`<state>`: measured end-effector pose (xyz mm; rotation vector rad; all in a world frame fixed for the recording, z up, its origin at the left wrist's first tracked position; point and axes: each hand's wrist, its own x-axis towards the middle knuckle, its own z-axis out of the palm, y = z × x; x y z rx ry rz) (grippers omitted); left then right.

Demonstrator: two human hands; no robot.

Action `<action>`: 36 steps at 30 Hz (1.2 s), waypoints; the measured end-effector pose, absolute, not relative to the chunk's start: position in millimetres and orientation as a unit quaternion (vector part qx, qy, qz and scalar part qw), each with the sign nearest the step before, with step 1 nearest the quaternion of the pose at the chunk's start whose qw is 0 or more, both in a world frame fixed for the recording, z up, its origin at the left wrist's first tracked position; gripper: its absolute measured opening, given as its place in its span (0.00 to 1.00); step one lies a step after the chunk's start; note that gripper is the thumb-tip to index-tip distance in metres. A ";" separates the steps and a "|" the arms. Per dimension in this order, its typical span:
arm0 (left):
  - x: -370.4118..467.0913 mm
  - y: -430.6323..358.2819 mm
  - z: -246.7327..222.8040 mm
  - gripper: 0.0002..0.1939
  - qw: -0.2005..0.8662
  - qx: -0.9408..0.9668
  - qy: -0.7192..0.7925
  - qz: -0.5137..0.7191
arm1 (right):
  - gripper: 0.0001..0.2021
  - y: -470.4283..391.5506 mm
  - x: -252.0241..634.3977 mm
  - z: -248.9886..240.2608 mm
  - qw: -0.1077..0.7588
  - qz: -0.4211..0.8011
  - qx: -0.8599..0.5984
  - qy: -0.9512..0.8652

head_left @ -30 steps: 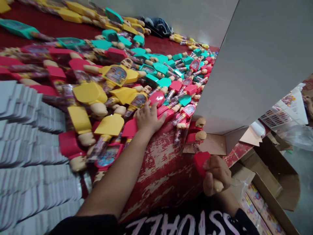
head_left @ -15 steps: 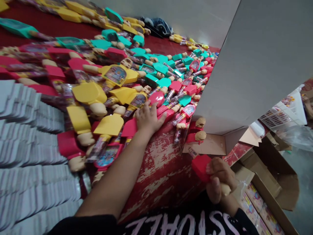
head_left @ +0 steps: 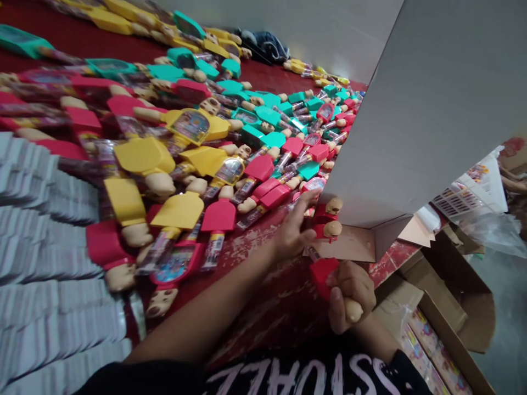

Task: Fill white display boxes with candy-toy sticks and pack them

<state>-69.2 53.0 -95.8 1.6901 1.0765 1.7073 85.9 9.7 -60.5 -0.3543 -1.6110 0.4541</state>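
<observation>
Head view: the right hand (head_left: 352,293) has its fingers clenched round a red plastic paddle-shaped toy (head_left: 323,277) with a beige rounded end and clear tube, above the worn red-painted surface (head_left: 288,291). It looks light, rigid and slick; the tube is probably its fragile part, so the broad body suits a grip. Farther, the left hand (head_left: 291,233) spreads its fingers, apparently holding nothing, near the grey cardboard box (head_left: 399,109); beyond lie yellow plastic toys (head_left: 181,210).

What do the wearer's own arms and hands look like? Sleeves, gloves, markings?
Left hand and right hand: five-fingered, ungloved. Forearms uncovered; no watch or bracelet visible. Black sleeves belong to a black shirt with large, pale pinkish lettering across its front.
</observation>
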 end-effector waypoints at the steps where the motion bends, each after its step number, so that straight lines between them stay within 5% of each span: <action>1: -63.9 52.3 -99.3 0.45 0.275 0.628 0.398 0.610 | 0.07 8.9 86.6 -60.5 0.649 0.197 -0.155 -0.718; 10: -57.7 71.3 -156.5 0.45 0.186 0.626 0.458 0.604 | 0.08 0.8 92.1 -50.2 0.615 0.207 -0.175 -0.740; 25: -48.8 74.8 -147.9 0.43 0.146 0.617 0.436 0.639 | 0.18 51.7 82.1 -36.1 0.561 0.240 -0.361 -0.706; 36: -48.2 75.0 -153.2 0.42 0.156 0.610 0.437 0.643 | 0.10 1.5 70.0 -48.8 0.558 0.127 -0.139 -0.808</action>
